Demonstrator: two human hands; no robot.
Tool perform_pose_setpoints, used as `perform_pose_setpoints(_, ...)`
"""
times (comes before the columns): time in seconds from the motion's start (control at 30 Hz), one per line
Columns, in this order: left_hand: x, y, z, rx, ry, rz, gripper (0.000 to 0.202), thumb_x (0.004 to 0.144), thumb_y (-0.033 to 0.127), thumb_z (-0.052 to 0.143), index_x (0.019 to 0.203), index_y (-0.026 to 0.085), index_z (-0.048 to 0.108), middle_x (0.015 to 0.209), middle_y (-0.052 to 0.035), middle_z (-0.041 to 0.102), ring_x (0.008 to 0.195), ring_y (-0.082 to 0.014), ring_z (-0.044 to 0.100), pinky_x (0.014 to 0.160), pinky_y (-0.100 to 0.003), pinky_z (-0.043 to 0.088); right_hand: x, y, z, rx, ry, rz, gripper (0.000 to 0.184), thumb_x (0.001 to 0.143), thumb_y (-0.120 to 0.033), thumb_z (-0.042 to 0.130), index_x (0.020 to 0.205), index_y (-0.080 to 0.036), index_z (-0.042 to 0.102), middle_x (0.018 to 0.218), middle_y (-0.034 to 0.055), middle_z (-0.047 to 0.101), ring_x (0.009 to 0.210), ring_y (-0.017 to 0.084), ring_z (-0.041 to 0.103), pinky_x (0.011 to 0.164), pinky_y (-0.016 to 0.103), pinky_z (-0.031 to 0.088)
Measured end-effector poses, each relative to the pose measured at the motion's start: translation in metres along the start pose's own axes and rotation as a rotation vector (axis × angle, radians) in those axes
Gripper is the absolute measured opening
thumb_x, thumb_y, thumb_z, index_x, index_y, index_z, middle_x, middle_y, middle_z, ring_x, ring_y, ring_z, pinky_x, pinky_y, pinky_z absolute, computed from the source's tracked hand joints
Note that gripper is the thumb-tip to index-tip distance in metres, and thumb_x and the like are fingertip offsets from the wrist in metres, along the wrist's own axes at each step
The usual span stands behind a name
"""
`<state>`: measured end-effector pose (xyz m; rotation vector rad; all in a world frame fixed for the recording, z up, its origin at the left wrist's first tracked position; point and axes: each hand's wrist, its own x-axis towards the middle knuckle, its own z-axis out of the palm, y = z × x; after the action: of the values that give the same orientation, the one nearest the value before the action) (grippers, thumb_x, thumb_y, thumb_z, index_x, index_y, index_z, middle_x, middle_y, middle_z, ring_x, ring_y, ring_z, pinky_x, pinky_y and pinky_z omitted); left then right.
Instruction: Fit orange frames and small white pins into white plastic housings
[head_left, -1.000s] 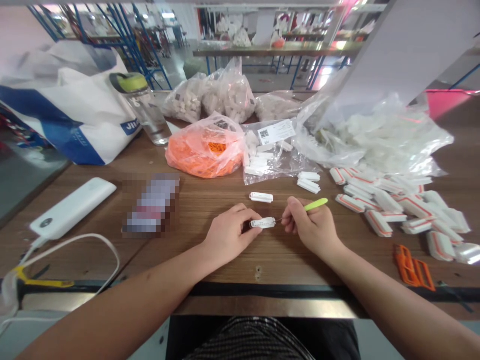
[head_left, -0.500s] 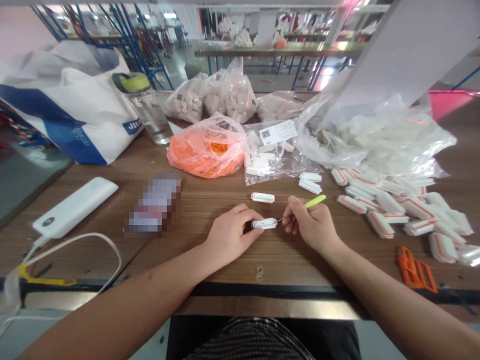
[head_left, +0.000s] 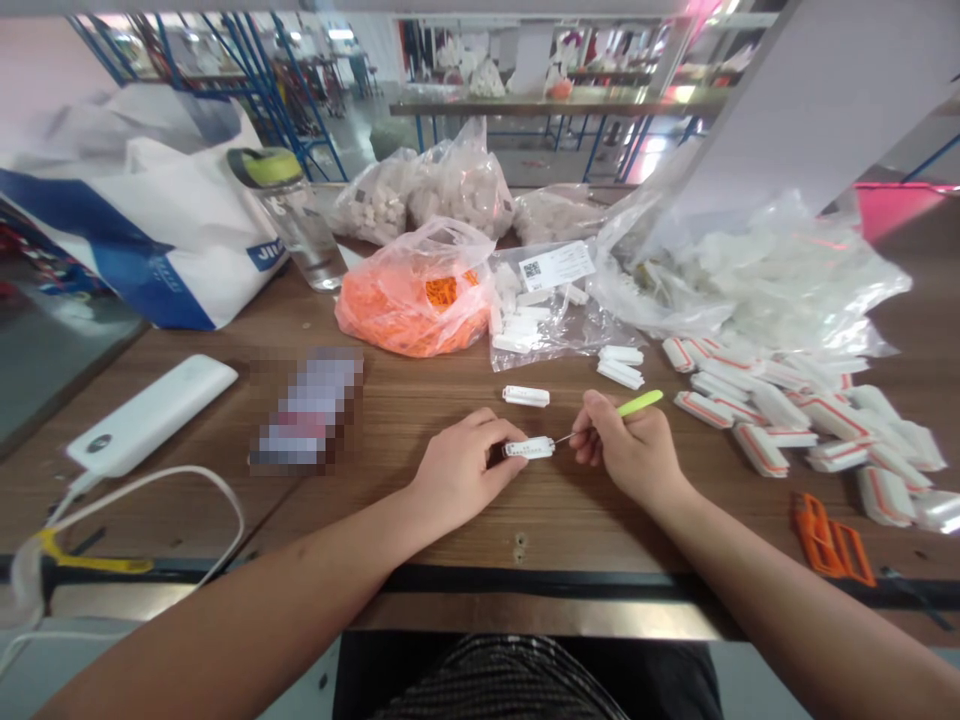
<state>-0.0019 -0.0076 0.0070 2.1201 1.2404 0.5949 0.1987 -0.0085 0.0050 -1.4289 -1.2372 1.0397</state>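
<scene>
My left hand [head_left: 463,475] grips a small white plastic piece [head_left: 529,448] between thumb and fingers, with its far end showing. My right hand [head_left: 628,450] pinches a green-handled pick [head_left: 640,403], and the pick's thin metal tip [head_left: 562,439] reaches the end of the white piece. A matching white piece [head_left: 526,396] lies on the wooden table [head_left: 570,530] just above my hands. Beyond it, a few more white pieces [head_left: 620,367] lie together.
Orange-striped white parts [head_left: 780,420] are heaped at the right beside orange plastic parts [head_left: 832,540]. Bags of orange [head_left: 412,295] and white parts [head_left: 750,280] fill the back. On the left are a power bank [head_left: 150,415], its cable, a pixelated object [head_left: 311,410], a water bottle [head_left: 289,215] and a tote bag [head_left: 127,215].
My right hand has shifted slightly to the right and the green handle has tilted a little. My left hand and the white piece in it have stayed nearly in place.
</scene>
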Motion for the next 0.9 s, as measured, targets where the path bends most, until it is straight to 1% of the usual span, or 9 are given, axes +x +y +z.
perform_pose_setpoints(0.17,0.0,-0.001,0.001,0.006,0.009,0.013,0.011,0.083,0.026,0.064,0.093,0.024,0.067,0.084,0.0014,0.059,0.063,-0.0113,0.052,0.059,-0.026,0.041,-0.002,0.002,0.0,-0.063,-0.023,-0.028,0.053,0.083,-0.062,0.051,0.057,-0.016,0.058,0.048,0.0026,0.059,0.037,0.011,0.055,0.034,0.019,0.041)
perform_pose_setpoints(0.33,0.0,0.0,0.0,0.011,-0.001,-0.004,0.011,0.083,0.024,0.064,0.093,0.025,0.068,0.081,0.0021,0.056,0.062,-0.0109,0.05,0.059,-0.026,0.04,-0.009,0.001,0.0,-0.193,-0.052,-0.165,0.048,0.09,-0.051,0.048,0.058,-0.017,0.058,0.052,0.0018,0.06,0.041,0.011,0.057,0.04,0.02,0.045)
perform_pose_setpoints(0.43,-0.001,0.0,0.0,0.006,-0.004,0.002,0.012,0.083,0.025,0.063,0.094,0.025,0.068,0.08,0.0025,0.056,0.061,-0.0104,0.05,0.06,-0.026,0.039,-0.012,0.0,-0.001,-0.212,-0.056,-0.22,0.046,0.091,-0.048,0.047,0.059,-0.017,0.058,0.053,0.0014,0.06,0.042,0.01,0.057,0.041,0.021,0.044)
perform_pose_setpoints(0.6,-0.001,-0.001,0.0,-0.002,0.002,0.004,0.013,0.083,0.026,0.063,0.095,0.026,0.068,0.08,0.0025,0.055,0.059,-0.01,0.049,0.06,-0.026,0.039,-0.011,-0.004,-0.002,-0.171,-0.006,-0.221,0.05,0.091,-0.051,0.045,0.057,-0.017,0.058,0.05,0.0022,0.06,0.039,0.01,0.055,0.038,0.02,0.043)
perform_pose_setpoints(0.77,0.0,0.0,0.0,-0.008,0.002,-0.008,0.012,0.082,0.025,0.065,0.094,0.026,0.068,0.081,0.0028,0.056,0.06,-0.0101,0.049,0.06,-0.026,0.04,-0.01,-0.003,-0.002,-0.202,-0.049,-0.184,0.05,0.091,-0.052,0.045,0.058,-0.017,0.058,0.051,0.0022,0.06,0.039,0.011,0.056,0.038,0.021,0.043)
perform_pose_setpoints(0.9,-0.001,0.001,0.0,-0.016,-0.006,-0.008,0.012,0.083,0.024,0.064,0.094,0.026,0.068,0.08,0.0035,0.054,0.058,-0.0091,0.048,0.059,-0.026,0.039,-0.013,0.0,-0.001,-0.284,-0.063,-0.232,0.045,0.092,-0.046,0.045,0.06,-0.017,0.059,0.053,0.0015,0.06,0.042,0.011,0.056,0.042,0.021,0.045)
